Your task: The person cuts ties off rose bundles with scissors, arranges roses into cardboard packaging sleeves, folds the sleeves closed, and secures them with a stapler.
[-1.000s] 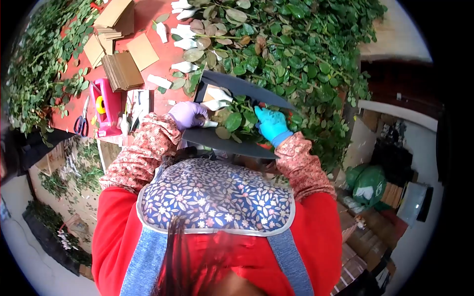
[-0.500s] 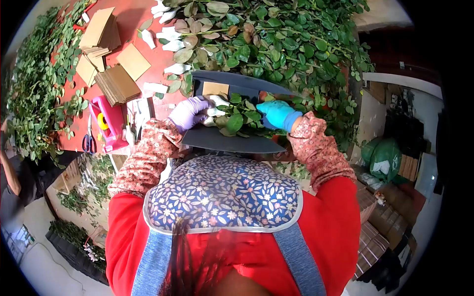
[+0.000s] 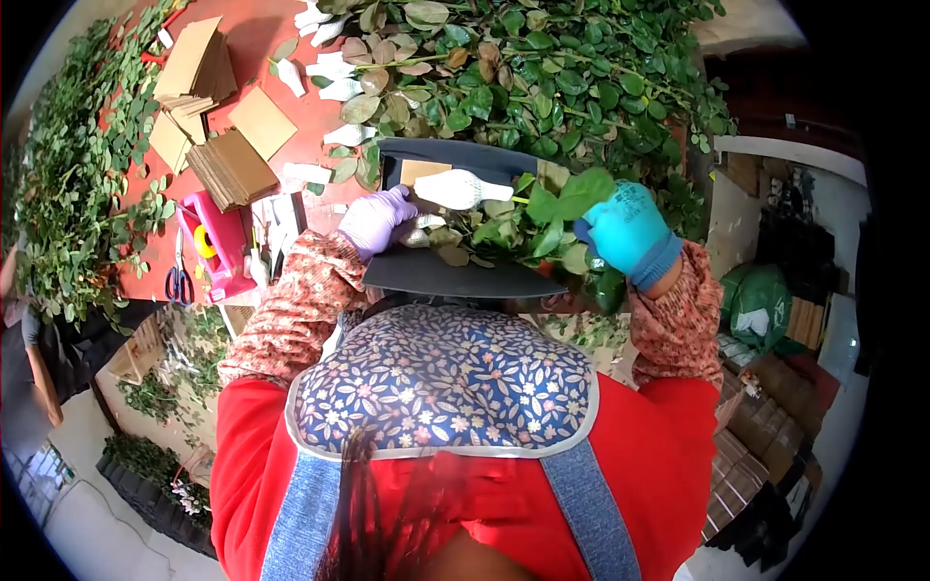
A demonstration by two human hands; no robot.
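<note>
My right hand (image 3: 628, 230), in a blue glove, is closed on a leafy rose stem (image 3: 557, 205). Its flower head, wrapped in a white net sleeve (image 3: 463, 190), points left over the dark curved tray (image 3: 455, 281). At the tray's left end, my left hand (image 3: 378, 221) in a purple glove has its fingers curled at other netted rose heads (image 3: 418, 237); the fingertips are partly hidden. Leaves of the roses lie along the tray. A piece of brown cardboard (image 3: 422, 171) lies in it, behind the raised flower head.
Behind the tray, a large pile of leafy roses (image 3: 542, 77) covers the red table (image 3: 262, 58). Cardboard pieces (image 3: 231, 169), a pink tape dispenser (image 3: 215, 247) and scissors (image 3: 178, 276) are at left. Another person's arm (image 3: 41, 373) shows at the far left.
My right hand has moved right and toward me, away from the tray. A netted rose head now lies across the tray's upper part. My left hand has shifted slightly right, fingers more curled.
</note>
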